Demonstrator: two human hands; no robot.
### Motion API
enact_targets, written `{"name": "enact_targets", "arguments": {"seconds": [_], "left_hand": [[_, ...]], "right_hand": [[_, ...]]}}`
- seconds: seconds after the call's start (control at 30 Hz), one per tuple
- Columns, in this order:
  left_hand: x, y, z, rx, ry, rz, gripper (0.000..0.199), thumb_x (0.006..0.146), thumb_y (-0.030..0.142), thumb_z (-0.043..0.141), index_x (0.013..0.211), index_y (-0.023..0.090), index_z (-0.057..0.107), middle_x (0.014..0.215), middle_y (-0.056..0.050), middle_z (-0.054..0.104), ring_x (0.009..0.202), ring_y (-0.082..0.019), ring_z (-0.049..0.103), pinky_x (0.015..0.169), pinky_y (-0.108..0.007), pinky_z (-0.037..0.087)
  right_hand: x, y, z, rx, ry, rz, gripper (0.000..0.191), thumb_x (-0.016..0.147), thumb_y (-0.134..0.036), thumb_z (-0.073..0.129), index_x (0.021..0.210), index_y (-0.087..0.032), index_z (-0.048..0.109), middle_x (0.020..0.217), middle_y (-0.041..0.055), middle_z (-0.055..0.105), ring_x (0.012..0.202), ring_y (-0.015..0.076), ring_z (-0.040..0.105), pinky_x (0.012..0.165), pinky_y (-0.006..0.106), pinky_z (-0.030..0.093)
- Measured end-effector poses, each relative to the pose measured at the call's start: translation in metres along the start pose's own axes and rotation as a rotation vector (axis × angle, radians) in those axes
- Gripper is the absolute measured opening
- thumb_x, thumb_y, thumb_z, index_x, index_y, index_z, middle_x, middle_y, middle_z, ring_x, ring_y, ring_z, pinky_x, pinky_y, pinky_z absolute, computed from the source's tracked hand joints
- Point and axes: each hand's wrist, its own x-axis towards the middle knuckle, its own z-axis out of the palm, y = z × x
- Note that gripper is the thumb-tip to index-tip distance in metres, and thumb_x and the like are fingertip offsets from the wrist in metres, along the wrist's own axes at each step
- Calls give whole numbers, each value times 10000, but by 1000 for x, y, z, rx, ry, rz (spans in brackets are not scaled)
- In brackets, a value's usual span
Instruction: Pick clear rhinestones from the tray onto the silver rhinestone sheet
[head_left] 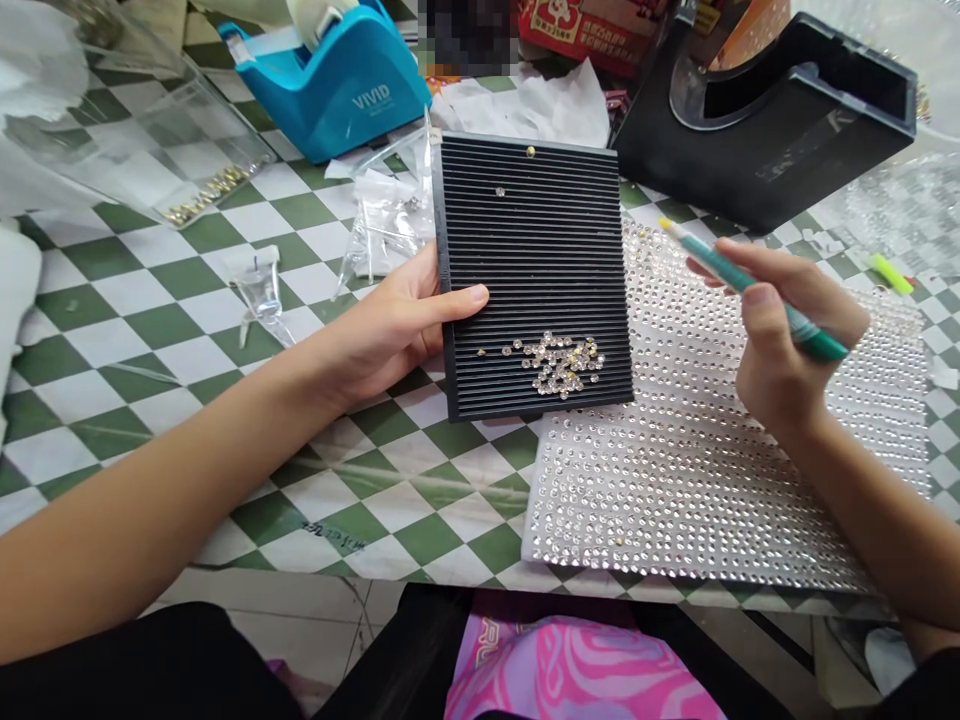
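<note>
My left hand (420,310) grips a black ridged tray (540,250) by its left edge, thumb on top and fingers underneath. Small clear and gold rhinestones (561,365) lie clustered on the tray's lower part, with two single ones higher up. In my right hand (787,330) is a green pencil-shaped stick (739,275) with a yellow tip, pointing up and left. That hand hovers over a sheet (720,470) covered in rows of shiny clear stones. The tray overlaps the sheet's left side.
A blue tape dispenser (345,85) and a black tape dispenser (757,130) stand at the back. A clear box (150,130) with gold pieces lies at left. Small plastic bags (386,220) are scattered on the checkered tablecloth (300,480).
</note>
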Motion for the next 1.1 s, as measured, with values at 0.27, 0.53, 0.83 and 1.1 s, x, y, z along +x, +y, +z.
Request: {"name": "enact_targets", "arguments": {"seconds": [0.27, 0.53, 0.83, 1.1], "left_hand": [[-1, 1, 1, -3, 13, -5, 659, 813, 282, 859, 1427, 253, 623, 1421, -92, 721, 1421, -417, 602, 1121, -497, 599], [-2, 0, 0, -37, -20, 7, 619, 822, 249, 849, 1400, 237, 630, 1419, -64, 729, 1435, -402, 586, 1095, -470, 609], [4, -4, -3, -50, -30, 25, 635, 871, 255, 805, 1448, 154, 560, 1496, -130, 669, 1408, -425, 602, 1032, -524, 617], [5, -3, -2, -66, -24, 41, 588, 861, 228, 811, 1397, 143, 585, 1484, -134, 686, 1332, -378, 667, 906, -387, 656]], "right_hand": [[10, 3, 1, -95, -18, 37, 291, 961, -287, 657, 1192, -234, 827, 1145, 66, 835, 1065, 282, 792, 948, 464, 620], [10, 5, 3, -135, -22, 40, 293, 952, -270, 658, 1187, -221, 826, 1147, 83, 834, 1056, 273, 789, 951, 456, 610], [9, 2, 2, -199, -51, 49, 296, 951, -264, 644, 1187, -222, 819, 1135, 60, 835, 1078, 262, 771, 953, 453, 617], [8, 4, 1, -240, -92, 7, 280, 988, -252, 649, 1213, -316, 801, 1166, 18, 825, 1050, 278, 755, 980, 508, 598]]}}
